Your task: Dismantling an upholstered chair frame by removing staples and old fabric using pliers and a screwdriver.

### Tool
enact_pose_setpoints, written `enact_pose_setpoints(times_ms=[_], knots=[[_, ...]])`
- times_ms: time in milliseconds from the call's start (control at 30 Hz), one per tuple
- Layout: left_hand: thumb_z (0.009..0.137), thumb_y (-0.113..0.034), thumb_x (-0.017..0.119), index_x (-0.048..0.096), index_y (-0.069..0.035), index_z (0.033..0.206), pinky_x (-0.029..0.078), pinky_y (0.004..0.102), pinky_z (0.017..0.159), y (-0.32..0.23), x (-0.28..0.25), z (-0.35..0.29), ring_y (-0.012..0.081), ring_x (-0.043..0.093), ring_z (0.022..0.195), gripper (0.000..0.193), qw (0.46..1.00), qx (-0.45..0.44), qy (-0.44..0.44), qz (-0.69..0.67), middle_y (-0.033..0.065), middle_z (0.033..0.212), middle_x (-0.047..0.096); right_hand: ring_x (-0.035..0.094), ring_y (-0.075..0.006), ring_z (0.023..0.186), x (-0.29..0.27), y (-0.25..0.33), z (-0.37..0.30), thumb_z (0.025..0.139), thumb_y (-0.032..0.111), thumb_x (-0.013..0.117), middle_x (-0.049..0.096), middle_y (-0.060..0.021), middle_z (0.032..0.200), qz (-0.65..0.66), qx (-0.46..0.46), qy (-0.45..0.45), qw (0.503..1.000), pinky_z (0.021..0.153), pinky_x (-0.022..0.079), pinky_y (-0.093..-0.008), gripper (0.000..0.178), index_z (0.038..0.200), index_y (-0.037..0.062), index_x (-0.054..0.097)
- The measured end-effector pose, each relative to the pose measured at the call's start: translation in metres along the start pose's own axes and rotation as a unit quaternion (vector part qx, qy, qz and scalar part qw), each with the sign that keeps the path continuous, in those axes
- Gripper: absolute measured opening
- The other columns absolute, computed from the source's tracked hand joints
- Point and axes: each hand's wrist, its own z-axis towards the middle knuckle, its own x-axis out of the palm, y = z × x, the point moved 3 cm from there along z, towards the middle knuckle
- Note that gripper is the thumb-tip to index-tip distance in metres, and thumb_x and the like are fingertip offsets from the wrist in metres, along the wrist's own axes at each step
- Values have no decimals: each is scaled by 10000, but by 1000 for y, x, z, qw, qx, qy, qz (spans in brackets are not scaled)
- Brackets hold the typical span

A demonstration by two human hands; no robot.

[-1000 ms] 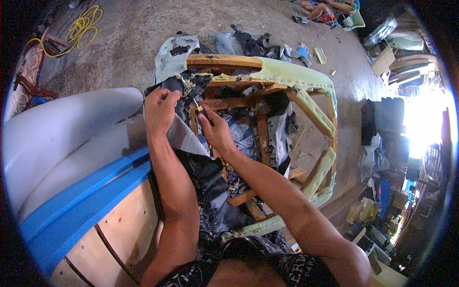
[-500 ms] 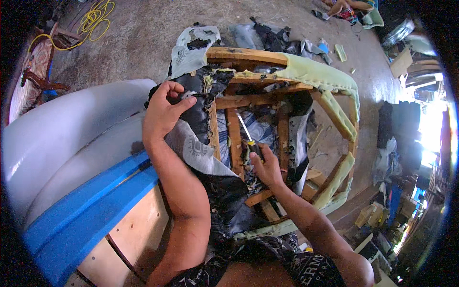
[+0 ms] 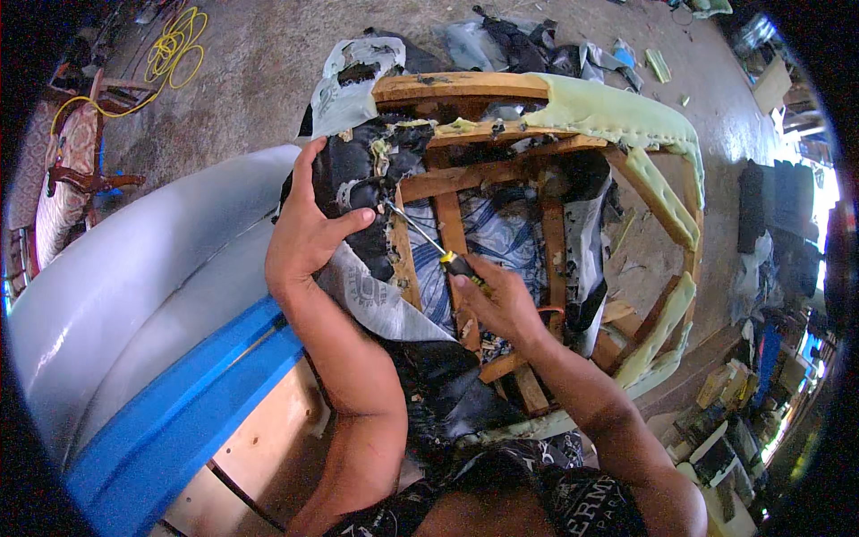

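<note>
A wooden chair frame [image 3: 456, 224], partly covered in pale yellow foam [image 3: 617, 109], lies before me. Torn black upholstery fabric [image 3: 353, 170] with a grey-white backing hangs over its left side. My right hand [image 3: 497, 300] grips a screwdriver [image 3: 452, 259] with a black and yellow handle. The screwdriver's tip meets the black fabric at the inner edge of the left wooden rail. My left hand [image 3: 309, 224] lies on the black fabric, thumb and fingers spread apart, just left of the tip. Patterned blue and white cloth shows through the frame's middle.
Large grey padded pieces [image 3: 161, 233] and a blue beam [image 3: 188, 385] lie to the left. A yellow cord [image 3: 174, 49] is coiled on the floor at the far left. Scraps of black fabric and plastic [image 3: 519, 45] lie beyond the frame. Clutter lines the right side.
The screwdriver has swung up and left, its tip now at the left rail's fabric. My left fingers have opened from a curled hold and spread over the fabric.
</note>
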Motion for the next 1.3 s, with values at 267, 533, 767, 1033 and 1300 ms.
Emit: enact_pose_setpoints(times_ms=[267, 533, 767, 1033, 1300], knots=[[681, 5, 754, 369, -128, 1435, 355, 333, 1063, 4, -4, -4, 255, 508, 1235, 857, 996, 35, 1, -81, 152, 1348, 520, 656, -429, 847, -36, 28, -6, 924, 301, 593, 661, -266, 909, -115, -100, 17, 988, 732, 538, -489, 449, 1348, 185, 500], [698, -212, 815, 608, -34, 965, 493, 355, 765, -38, -10, -14, 210, 631, 848, 382, 993, -69, 7, 91, 100, 877, 649, 633, -449, 934, 2, 13, -8, 940, 309, 568, 656, -259, 1026, -12, -99, -41, 994, 819, 520, -497, 462, 1373, 176, 477], [591, -404, 890, 606, -40, 836, 477, 329, 623, -46, 34, -54, 198, 587, 654, 522, 945, 10, -42, 323, 84, 704, 606, 578, -414, 1134, -1, -58, -37, 943, 287, 588, 615, -277, 1154, 45, 95, -88, 990, 900, 467, -415, 481, 1343, 43, 477], [786, -191, 710, 636, -71, 811, 501, 444, 668, -37, 43, -69, 352, 632, 724, 143, 933, 39, -113, 339, 122, 778, 655, 619, -467, 949, 12, -41, -43, 877, 252, 648, 648, -255, 1041, 188, -10, -65, 980, 807, 515, -451, 497, 1329, 110, 495], [834, -237, 694, 499, -38, 1024, 499, 503, 710, -40, 36, -57, 426, 640, 781, 337, 918, 55, -62, 387, 207, 823, 654, 581, -486, 972, 20, -116, 8, 950, 219, 542, 587, -295, 1143, -6, 30, -140, 990, 809, 477, -535, 526, 1401, 18, 362]])
